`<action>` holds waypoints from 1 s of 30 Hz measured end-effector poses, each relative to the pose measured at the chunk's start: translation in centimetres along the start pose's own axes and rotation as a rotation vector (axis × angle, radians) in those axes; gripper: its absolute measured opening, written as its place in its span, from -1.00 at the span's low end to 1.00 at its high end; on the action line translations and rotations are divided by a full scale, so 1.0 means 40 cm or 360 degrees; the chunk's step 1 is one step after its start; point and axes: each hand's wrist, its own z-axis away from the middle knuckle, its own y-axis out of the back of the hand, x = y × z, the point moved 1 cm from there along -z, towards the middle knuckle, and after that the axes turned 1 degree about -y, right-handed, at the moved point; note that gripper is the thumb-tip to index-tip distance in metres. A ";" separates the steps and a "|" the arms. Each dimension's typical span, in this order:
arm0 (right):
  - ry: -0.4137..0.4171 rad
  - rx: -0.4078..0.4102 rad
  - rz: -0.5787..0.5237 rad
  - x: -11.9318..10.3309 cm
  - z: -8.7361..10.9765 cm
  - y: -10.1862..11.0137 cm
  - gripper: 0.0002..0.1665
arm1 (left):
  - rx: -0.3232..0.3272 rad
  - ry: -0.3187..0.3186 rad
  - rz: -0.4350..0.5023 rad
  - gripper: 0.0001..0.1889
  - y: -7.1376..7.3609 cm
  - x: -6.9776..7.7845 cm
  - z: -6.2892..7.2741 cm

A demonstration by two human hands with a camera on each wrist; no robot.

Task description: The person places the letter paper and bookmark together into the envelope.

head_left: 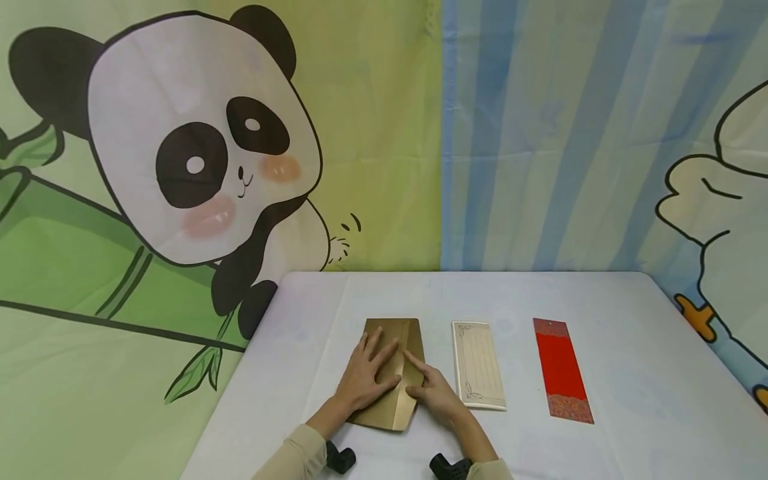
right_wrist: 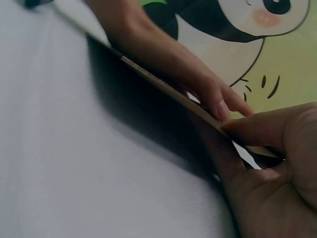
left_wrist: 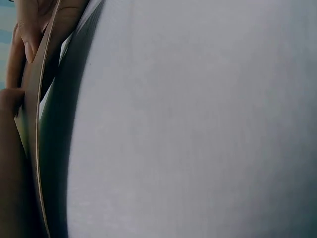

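A gold-brown paper folder (head_left: 393, 413), with a crease running lengthwise near its right side, is on the white table. My left hand (head_left: 364, 375) lies across it with spread, straight fingers, pressing its face. At its right edge, my right hand (head_left: 439, 398) pinches the paper. In the right wrist view the right hand (right_wrist: 297, 153) has a digit on top of the raised edge and others under it. That edge stands off the tabletop, leaving a dark gap below. The left wrist view shows the folder (left_wrist: 35, 104) nearly edge-on.
Right of the folder lies a cream lined card (head_left: 480, 365) with ornate corners. Farther right is a red strip (head_left: 563, 370) with patterned ends and a small hole at the top. Printed curtains (head_left: 372, 133) hang behind the white table (head_left: 624, 320).
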 end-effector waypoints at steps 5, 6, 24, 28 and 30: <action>-0.0008 -0.0133 -0.0280 0.005 0.002 0.007 -0.04 | -0.0026 -0.0056 0.0004 -0.22 0.004 0.009 -0.003; -0.0001 -0.0153 -0.0323 0.004 0.002 0.007 -0.03 | -0.0026 -0.0039 0.0006 -0.22 0.005 0.010 -0.003; 0.0011 -0.0227 -0.0455 -0.012 0.005 0.008 0.01 | -0.0116 0.0378 0.0115 -0.04 0.011 0.025 -0.010; 0.0003 -0.0212 -0.0465 -0.011 0.003 0.007 0.01 | -0.0062 0.0297 0.0089 -0.13 0.011 0.021 -0.008; -0.0005 -0.0198 -0.0465 -0.011 0.002 0.006 0.01 | -0.0016 0.0238 0.0049 -0.19 0.012 0.019 -0.007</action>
